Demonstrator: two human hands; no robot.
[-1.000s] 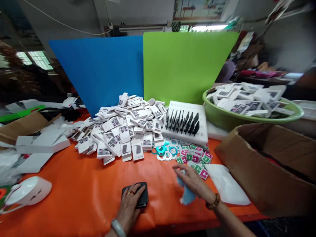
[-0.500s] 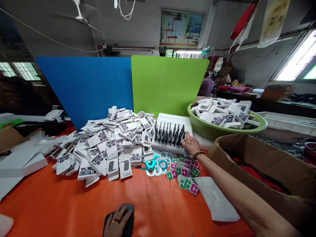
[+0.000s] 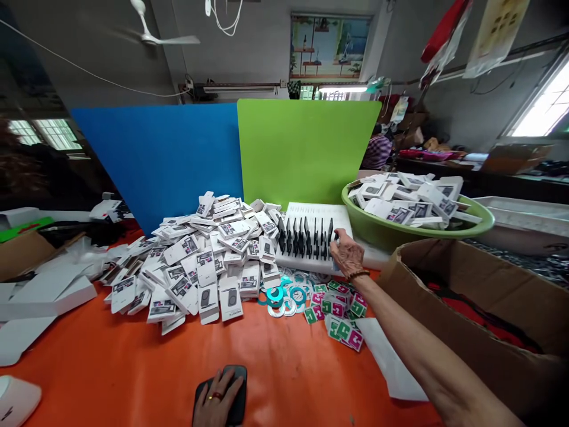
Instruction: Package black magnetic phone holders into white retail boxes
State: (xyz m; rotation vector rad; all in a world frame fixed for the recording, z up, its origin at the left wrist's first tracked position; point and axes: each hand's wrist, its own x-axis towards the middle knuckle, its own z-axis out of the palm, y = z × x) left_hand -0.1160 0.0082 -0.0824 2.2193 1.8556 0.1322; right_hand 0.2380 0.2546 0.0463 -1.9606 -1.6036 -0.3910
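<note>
My left hand [image 3: 216,398] lies with fingers spread over a flat black piece with rounded corners [image 3: 239,396] on the orange table. At the right end of a white foam tray [image 3: 311,211], my right hand [image 3: 347,254] has its fingers closed on a small black piece [image 3: 336,235], mostly hidden by the hand. Several thin black pieces [image 3: 300,238] stand upright in a row in the tray's slots, just left of that hand. Below the tray lie teal and white rings [image 3: 275,295] and green and pink square packets [image 3: 340,329].
Small white printed boxes [image 3: 204,267] form a large heap left of the tray. A green basin [image 3: 377,228] holds more boxes. An open cardboard carton [image 3: 462,320] borders the right forearm. Blue [image 3: 169,160] and green [image 3: 306,148] panels stand behind. A white sheet [image 3: 393,365] lies near the carton.
The view has shifted slightly. My right hand stays at the tray's right end, its fingers now bunched around a dark piece there. My left hand still rests on the flat black piece.
</note>
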